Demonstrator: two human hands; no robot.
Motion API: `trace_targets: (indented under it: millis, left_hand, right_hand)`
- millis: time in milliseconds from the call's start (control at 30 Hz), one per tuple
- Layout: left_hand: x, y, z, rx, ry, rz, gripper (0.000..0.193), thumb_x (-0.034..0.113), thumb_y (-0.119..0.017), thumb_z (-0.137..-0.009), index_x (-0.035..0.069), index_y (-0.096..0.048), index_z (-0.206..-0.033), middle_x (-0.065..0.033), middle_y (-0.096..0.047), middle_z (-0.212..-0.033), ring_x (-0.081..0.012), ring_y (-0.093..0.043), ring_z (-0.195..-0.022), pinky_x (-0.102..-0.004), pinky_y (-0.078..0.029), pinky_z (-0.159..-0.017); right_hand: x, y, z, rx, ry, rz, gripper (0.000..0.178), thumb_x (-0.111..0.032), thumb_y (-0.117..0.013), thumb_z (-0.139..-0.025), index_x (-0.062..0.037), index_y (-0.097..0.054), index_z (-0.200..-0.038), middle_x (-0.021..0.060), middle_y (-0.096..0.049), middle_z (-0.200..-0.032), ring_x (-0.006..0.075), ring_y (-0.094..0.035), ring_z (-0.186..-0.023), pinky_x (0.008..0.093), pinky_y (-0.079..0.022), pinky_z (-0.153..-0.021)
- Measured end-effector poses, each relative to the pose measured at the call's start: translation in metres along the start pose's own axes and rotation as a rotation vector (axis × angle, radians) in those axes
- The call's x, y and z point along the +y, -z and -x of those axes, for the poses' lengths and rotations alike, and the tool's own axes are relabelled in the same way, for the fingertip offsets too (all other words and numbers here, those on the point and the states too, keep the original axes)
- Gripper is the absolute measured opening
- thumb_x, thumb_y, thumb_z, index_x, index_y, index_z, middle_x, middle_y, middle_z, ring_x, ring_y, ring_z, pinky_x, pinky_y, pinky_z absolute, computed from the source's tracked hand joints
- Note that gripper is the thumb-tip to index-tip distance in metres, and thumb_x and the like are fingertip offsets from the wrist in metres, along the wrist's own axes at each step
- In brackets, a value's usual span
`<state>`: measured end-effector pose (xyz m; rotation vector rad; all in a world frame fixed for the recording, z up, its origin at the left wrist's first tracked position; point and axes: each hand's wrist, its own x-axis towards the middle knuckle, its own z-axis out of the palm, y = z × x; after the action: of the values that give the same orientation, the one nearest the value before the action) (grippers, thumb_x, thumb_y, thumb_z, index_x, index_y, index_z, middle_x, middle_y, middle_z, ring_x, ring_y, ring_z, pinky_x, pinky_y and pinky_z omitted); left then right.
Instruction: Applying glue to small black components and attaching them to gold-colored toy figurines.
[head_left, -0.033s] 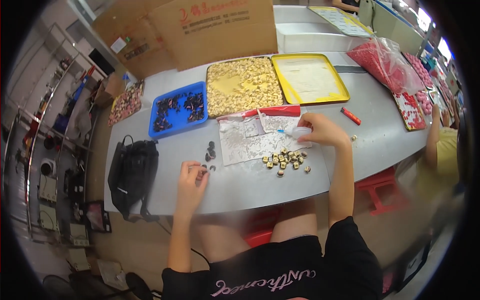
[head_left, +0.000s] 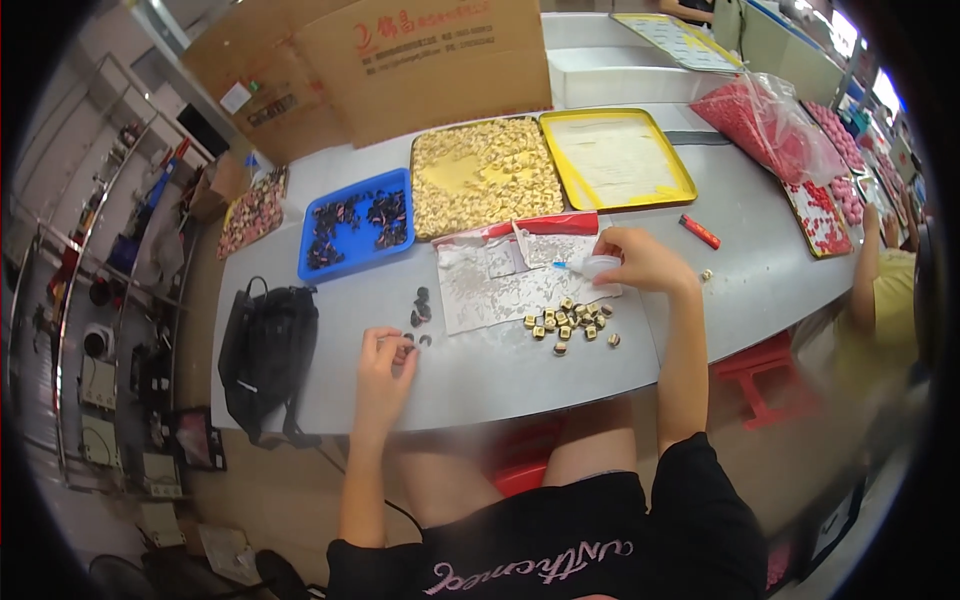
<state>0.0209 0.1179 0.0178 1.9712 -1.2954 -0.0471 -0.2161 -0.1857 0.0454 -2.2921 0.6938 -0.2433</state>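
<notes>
My right hand is closed around a small translucent squeeze bottle with a blue tip. The bottle lies nearly level, its tip pointing left over a white, glue-spotted sheet. Below the sheet sits a loose group of small cream-and-dark beads. My left hand rests low over the table, fingers bent together beside small curved black pieces. What its fingertips pinch, if anything, is too small to make out. A short row of black pieces lies just beyond that hand.
Behind the sheet stand a blue tray of black pieces, a yellow tray full of cream pieces and a second yellow-rimmed tray. A black bag lies left, a red tube right. A cardboard box stands behind.
</notes>
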Motion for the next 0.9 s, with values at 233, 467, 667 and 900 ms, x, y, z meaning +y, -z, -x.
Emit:
trace_targets:
  millis: [233, 467, 667, 900]
  left_hand:
    - [0.002, -0.006, 0.004, 0.105, 0.031, 0.004, 0.008, -0.002, -0.061, -0.078, 0.000, -0.058, -0.084, -0.0110, -0.058, -0.088, -0.0213, -0.059, -0.073, -0.0299, -0.048, -0.068]
    - [0.005, -0.002, -0.010, 0.249, 0.115, 0.250, 0.009, 0.000, -0.058, -0.083, -0.001, -0.063, -0.090, -0.0083, -0.061, -0.086, -0.0164, -0.059, -0.079, -0.0268, -0.046, -0.072]
    - [0.031, -0.014, -0.047, 0.000, 0.176, 0.706, 0.019, 0.005, -0.056, -0.088, -0.006, -0.064, -0.102, -0.0043, -0.061, -0.095, -0.0105, -0.054, -0.088, -0.0233, -0.042, -0.078]
    - [0.059, -0.060, -0.081, -0.216, 0.366, 1.046, 0.031, 0.019, -0.061, -0.089, -0.001, -0.062, -0.112, -0.0038, -0.063, -0.109, -0.0082, -0.054, -0.097, -0.0236, -0.040, -0.087]
  right_hand:
    - [-0.001, 0.002, 0.005, 0.044, 0.043, 0.050, 0.030, -0.014, -0.076, -0.068, 0.0011, -0.060, -0.088, 0.0122, -0.063, -0.083, 0.0221, -0.059, -0.078, 0.0307, -0.047, -0.072]
    - [-0.005, 0.003, -0.005, 0.315, 0.177, -0.170, 0.029, -0.013, -0.074, -0.074, -0.0001, -0.057, -0.093, 0.0103, -0.062, -0.088, 0.0165, -0.060, -0.082, 0.0296, -0.049, -0.072]
    - [-0.005, -0.008, -0.018, 0.376, 0.244, -0.584, 0.027, -0.010, -0.066, -0.084, -0.0005, -0.050, -0.103, 0.0088, -0.056, -0.102, 0.0159, -0.059, -0.091, 0.0257, -0.053, -0.071]
    - [-0.015, -0.022, -0.025, 0.413, 0.307, -0.883, 0.028, -0.010, -0.063, -0.085, -0.0004, -0.046, -0.106, 0.0098, -0.058, -0.099, 0.0136, -0.060, -0.084, 0.0252, -0.053, -0.067]
